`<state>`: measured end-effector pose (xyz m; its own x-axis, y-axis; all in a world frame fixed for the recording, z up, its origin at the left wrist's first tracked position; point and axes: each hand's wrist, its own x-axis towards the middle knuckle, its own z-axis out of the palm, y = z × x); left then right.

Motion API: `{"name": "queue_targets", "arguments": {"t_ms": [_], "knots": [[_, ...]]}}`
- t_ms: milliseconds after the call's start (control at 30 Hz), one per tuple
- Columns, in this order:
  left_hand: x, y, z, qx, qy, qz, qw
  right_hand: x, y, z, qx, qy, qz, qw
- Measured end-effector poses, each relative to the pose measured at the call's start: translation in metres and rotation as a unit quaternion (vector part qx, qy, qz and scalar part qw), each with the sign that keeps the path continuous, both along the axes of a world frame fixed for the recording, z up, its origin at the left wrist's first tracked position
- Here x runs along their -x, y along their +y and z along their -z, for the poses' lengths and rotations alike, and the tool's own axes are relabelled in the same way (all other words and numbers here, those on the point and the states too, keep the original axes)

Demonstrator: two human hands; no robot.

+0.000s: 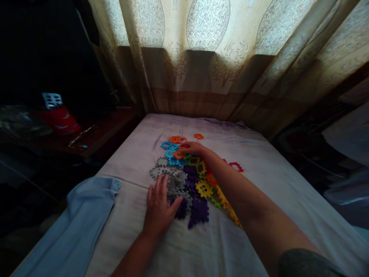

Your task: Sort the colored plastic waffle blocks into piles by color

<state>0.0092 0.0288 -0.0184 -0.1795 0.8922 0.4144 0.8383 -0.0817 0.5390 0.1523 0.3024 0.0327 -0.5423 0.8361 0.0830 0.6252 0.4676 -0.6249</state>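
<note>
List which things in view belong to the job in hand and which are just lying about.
Job:
grey toothed pieces, by the left hand
blue pieces and orange piece, by the right hand
purple and yellow pieces
lone orange piece, probably

Lying about:
light blue cloth
red container, side table

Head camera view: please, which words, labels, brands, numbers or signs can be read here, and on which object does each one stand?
No text can be read in this picture.
Red container: pale marks, too blurred to tell if they are letters.
Pale blue patterned item just above it: dark shapes, too small to make out.
Coloured toothed pieces: no lettering that I can see.
Curtain: tree and oval patterns, no visible words.
</note>
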Motion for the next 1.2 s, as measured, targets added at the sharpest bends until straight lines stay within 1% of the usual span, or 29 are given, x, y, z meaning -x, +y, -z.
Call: {"name": "queue_targets", "arguments": {"t_ms": [33,100,167,233,333,400,433,467,500,533,567,600,633,667,700,733,767,833,900,1000,1067,1100,1133,1200], "knots": [[0.0,0.0,0.0,0.004,0.008,-0.002,1.0,0.003,-0.011,-0.008,0.015,-0.039,-0.012,0.999],[-0.001,0.001,0.0,0.003,0.014,-0.01,1.0,0.004,-0.034,-0.024,0.019,-0.12,-0.008,0.993],[-0.001,0.003,-0.001,-0.003,0.015,-0.018,1.0,0.003,-0.061,-0.038,-0.009,-0.161,0.004,0.987],[-0.002,0.005,-0.003,-0.011,0.015,-0.024,1.0,0.003,-0.091,-0.049,-0.033,-0.176,-0.01,0.984],[-0.004,0.007,-0.005,-0.01,0.017,-0.028,0.999,0.002,-0.134,-0.059,-0.062,-0.146,-0.074,0.985],[-0.005,0.005,-0.006,0.003,0.021,-0.031,0.999,-0.01,-0.153,-0.062,-0.069,-0.084,-0.102,0.989],[-0.004,0.004,-0.006,0.012,0.025,-0.035,0.999,-0.022,-0.159,-0.063,-0.072,-0.045,-0.095,0.992],[-0.003,0.002,-0.007,0.021,0.032,-0.041,0.998,-0.039,-0.161,-0.063,-0.077,-0.006,-0.066,0.995],[-0.001,0.001,-0.009,0.032,0.042,-0.045,0.998,-0.059,-0.161,-0.061,-0.079,0.028,-0.018,0.996],[0.001,-0.001,-0.012,0.048,0.055,-0.046,0.996,-0.082,-0.16,-0.059,-0.084,0.046,0.054,0.994],[0.003,-0.001,-0.015,0.07,0.07,-0.042,0.994,-0.106,-0.159,-0.054,-0.086,0.042,0.141,0.985],[0.005,-0.001,-0.02,0.098,0.085,-0.033,0.991,-0.128,-0.157,-0.048,-0.078,0.02,0.235,0.969],[0.006,0.0,-0.026,0.128,0.099,-0.021,0.987,-0.148,-0.157,-0.041,-0.058,-0.007,0.33,0.942],[0.006,0.003,-0.033,0.157,0.11,-0.006,0.981,-0.162,-0.158,-0.033,-0.023,-0.029,0.405,0.914],[0.004,0.006,-0.04,0.181,0.117,0.012,0.976,-0.171,-0.16,-0.024,0.019,-0.04,0.445,0.894],[0.0,0.01,-0.047,0.197,0.117,0.029,0.973,-0.173,-0.163,-0.015,0.056,-0.039,0.459,0.886],[-0.005,0.015,-0.053,0.206,0.112,0.046,0.971,-0.169,-0.166,-0.007,0.065,-0.024,0.455,0.888],[-0.019,0.025,-0.062,0.209,0.091,0.067,0.971,-0.148,-0.17,0.005,0.041,0.021,0.422,0.906],[-0.032,0.035,-0.066,0.202,0.059,0.066,0.975,-0.119,-0.169,0.01,0.011,0.062,0.387,0.92],[-0.047,0.052,-0.066,0.183,-0.034,0.05,0.981,-0.08,-0.163,0.003,-0.005,0.115,0.365,0.924],[-0.053,0.063,-0.067,0.164,-0.137,0.044,0.976,-0.058,-0.158,-0.007,-0.005,0.136,0.352,0.926],[-0.055,0.068,-0.068,0.156,-0.202,0.043,0.966,-0.047,-0.157,-0.013,-0.01,0.143,0.34,0.929],[-0.057,0.072,-0.07,0.15,-0.272,0.049,0.949,-0.036,-0.157,-0.02,-0.012,0.149,0.325,0.934],[-0.056,0.076,-0.078,0.137,-0.408,0.085,0.898,-0.016,-0.157,-0.033,-0.01,0.163,0.283,0.945]]}}
